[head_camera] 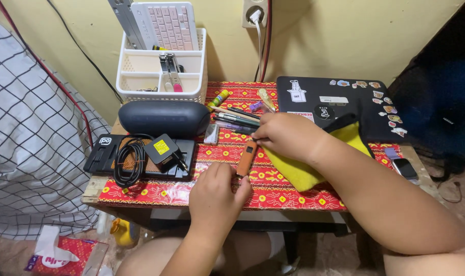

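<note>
Both hands pinch the orange cutter [246, 158] on the red cloth [288, 197]: left hand [218, 193] below, right hand [283, 135] above. Yellow-labelled charger [163, 150] sits left, sticker-covered laptop [339, 105] behind, pens [237, 118] crowding close.

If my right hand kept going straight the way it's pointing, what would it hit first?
Probably the bundle of pens lying just ahead of the right hand, which points left across the table; depth is hard to judge, though.
</note>
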